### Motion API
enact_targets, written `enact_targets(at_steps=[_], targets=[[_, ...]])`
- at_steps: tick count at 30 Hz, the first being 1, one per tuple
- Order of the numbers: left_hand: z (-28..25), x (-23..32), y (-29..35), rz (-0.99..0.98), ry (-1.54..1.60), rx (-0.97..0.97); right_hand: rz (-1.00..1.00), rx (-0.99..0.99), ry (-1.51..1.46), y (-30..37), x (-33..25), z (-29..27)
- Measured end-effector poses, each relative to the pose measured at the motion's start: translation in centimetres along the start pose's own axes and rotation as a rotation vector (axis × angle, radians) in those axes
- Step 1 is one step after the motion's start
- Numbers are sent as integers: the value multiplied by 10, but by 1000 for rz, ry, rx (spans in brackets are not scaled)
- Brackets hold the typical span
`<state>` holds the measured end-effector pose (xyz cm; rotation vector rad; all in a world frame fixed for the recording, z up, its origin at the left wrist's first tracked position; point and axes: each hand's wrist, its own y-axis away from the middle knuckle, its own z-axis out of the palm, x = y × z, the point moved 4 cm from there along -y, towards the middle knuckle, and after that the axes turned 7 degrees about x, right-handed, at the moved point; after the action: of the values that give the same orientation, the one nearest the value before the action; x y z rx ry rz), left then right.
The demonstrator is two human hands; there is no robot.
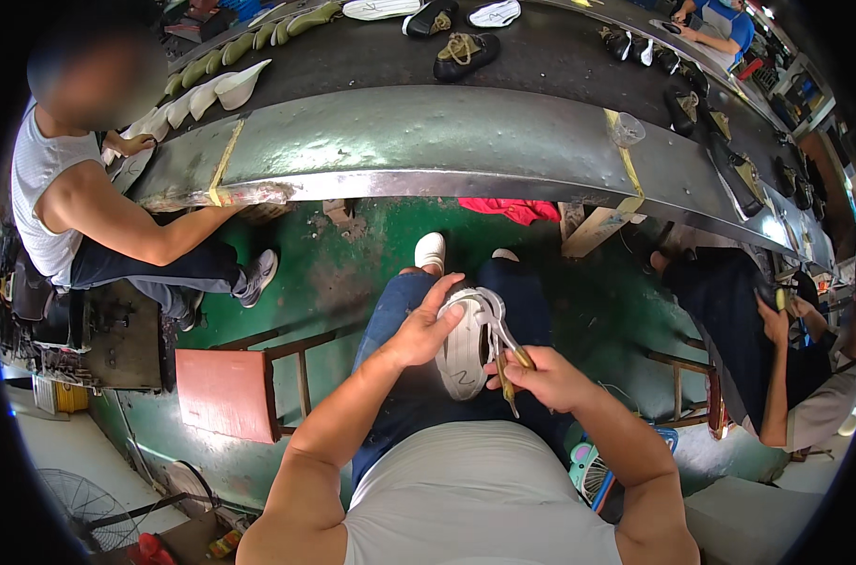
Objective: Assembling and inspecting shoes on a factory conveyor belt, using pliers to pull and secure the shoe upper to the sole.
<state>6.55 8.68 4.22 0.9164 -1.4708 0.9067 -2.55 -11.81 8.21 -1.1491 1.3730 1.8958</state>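
Note:
On my lap lies a shoe (461, 356), its pale ribbed underside turned up and a dark mark drawn near one end. My left hand (423, 330) is wrapped round the shoe's left side, thumb on the underside. In my right hand (546, 379) are metal pincers (497, 325) with yellowish handles, gripped at the handle end. The pincers' curved jaws are at the far end of the shoe. What the jaws pinch, if anything, is too small to tell.
Ahead runs a dark conveyor with a metal edge (390, 141), carrying shoes (466, 56) and white shoe parts (240, 85). Seated people work at left (80, 198) and right (776, 339). A brown-topped stool (226, 394) stands left; a small fan (588, 466) is near my right elbow.

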Motion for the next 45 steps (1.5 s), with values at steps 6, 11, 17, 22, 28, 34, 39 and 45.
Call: enact_targets(at_steps=[6,11,17,22,28,34,39,45], targets=[[-4,-9,-5,-70,-20,31,289,-86,-279,-10,-18,-1],[-7,-34,-16,11,76,182,-156,204,405,-51,26,-6],[-11,-39,-24,-25,99,154,-431,435,626,-67,46,-5],[-6,-27,-16,-186,244,156,-322,358,959,-29,11,-1],[0,-30,-14,-344,446,256,-255,164,733,-16,-7,-10],[17,57,35,317,-41,89,-558,492,360,26,-5,-17],[40,57,66,504,-178,-107,-786,358,173,-3,-20,7],[45,47,72,530,-193,-89,-689,304,206,-9,-16,14]])
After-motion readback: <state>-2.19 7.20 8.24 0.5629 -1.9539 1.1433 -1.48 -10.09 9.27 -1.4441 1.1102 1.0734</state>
